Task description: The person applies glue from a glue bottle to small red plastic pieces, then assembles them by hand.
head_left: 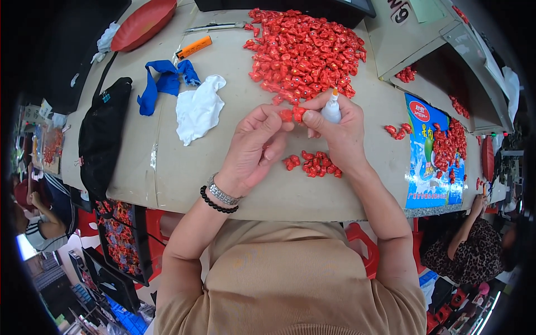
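Note:
My left hand point(252, 146) pinches a small red piece point(286, 115) between thumb and fingers above the beige table point(184, 178). My right hand point(338, 131) pinches a second small red piece point(298, 113) against it and also grips a small white glue bottle point(331, 108) with an orange tip. The two pieces touch each other. Below the hands lies a small cluster of red pieces point(315, 163). A big heap of the same red pieces point(304, 53) covers the table just beyond my hands.
A white cloth point(198, 109), a blue rag point(162, 84), an orange cutter point(194, 47), a red tray point(144, 23) and a black bag point(103, 137) lie at the left. A blue printed bag with red pieces point(432, 153) lies right. Other people sit at both sides.

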{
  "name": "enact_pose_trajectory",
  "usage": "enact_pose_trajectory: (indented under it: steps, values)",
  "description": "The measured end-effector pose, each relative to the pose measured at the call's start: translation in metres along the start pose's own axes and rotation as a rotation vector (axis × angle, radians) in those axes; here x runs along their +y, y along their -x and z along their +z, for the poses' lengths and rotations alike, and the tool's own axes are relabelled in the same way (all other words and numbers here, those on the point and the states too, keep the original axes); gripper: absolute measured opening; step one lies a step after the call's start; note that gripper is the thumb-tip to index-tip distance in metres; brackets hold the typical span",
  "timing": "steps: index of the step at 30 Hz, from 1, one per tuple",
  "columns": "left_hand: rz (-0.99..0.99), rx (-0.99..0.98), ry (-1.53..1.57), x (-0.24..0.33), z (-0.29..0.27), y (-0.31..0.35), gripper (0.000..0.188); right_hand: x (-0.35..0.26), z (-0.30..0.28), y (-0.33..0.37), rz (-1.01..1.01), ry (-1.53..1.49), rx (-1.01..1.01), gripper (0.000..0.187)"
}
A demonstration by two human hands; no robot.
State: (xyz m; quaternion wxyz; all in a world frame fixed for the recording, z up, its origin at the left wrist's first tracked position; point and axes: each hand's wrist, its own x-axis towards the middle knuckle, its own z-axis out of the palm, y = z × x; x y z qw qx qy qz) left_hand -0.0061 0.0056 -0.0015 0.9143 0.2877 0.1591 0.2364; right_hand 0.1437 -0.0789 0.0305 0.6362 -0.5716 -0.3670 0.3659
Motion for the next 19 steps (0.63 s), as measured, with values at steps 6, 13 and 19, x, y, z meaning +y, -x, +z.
enact_pose_trajectory:
  steps: [6, 13, 19]
  values:
    - [-0.007, 0.004, -0.001, -0.0005, -0.0015, -0.0010, 0.017, 0.0005, -0.0003, -0.0013, 0.011, -0.020, -0.004, 0.010]
    - [-0.020, 0.009, 0.034, 0.0043, -0.0006, -0.0059, 0.015, -0.0009, -0.0002, -0.0063, -0.003, 0.014, 0.013, 0.010]
    - [-0.056, -0.044, 0.052, 0.0030, -0.0042, -0.0037, 0.021, -0.0006, -0.0028, -0.0054, 0.009, 0.048, 0.018, 0.009]
